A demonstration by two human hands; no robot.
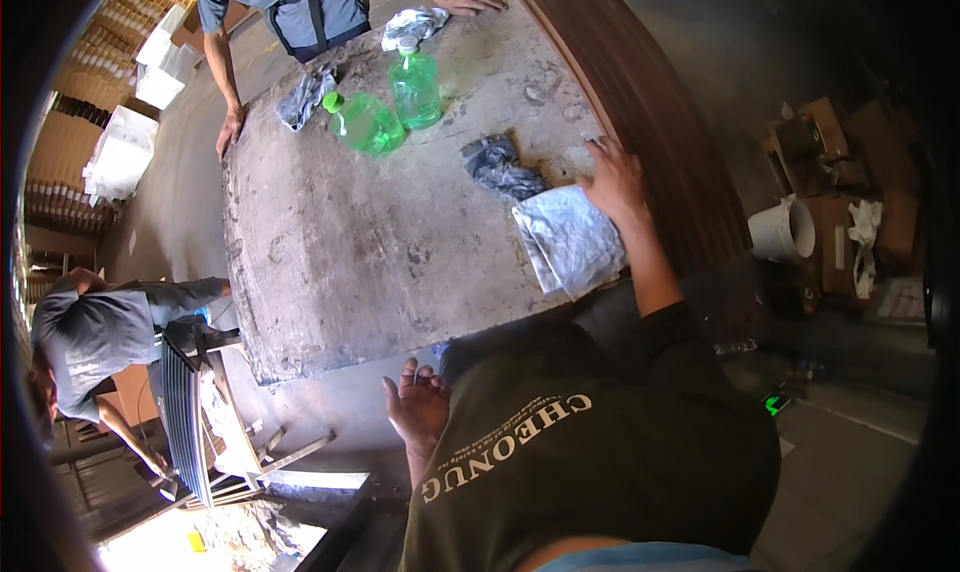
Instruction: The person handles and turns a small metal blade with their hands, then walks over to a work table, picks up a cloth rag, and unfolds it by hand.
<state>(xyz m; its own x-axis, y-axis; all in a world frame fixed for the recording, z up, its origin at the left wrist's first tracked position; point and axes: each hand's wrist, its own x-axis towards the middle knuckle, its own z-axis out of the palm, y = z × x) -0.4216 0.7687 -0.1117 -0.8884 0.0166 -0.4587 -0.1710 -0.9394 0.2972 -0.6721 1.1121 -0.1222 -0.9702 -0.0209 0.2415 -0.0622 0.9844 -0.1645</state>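
Observation:
My right hand (614,180) lies at the near left edge of a brown ribbed panel (640,102), its fingers loosely spread. Beside it, a folded white cloth (568,240) rests on the worn grey table (330,242), with a crumpled dark grey rag (502,167) just beyond. Below the table's near edge hangs my left hand (418,408), palm up and empty, its fingers apart and slightly curled. Farther off are a green bottle standing upright (415,90) and a tilted green bottle with a green cap (366,124), both holding liquid.
Across the table a person (318,17) leans with both hands on it, near a grey rag (306,98) and a white rag (414,28). At lower left, another person (100,342) bends over a dark ribbed panel (185,417). A white bucket (782,230) and cardboard boxes (840,237) stand at right.

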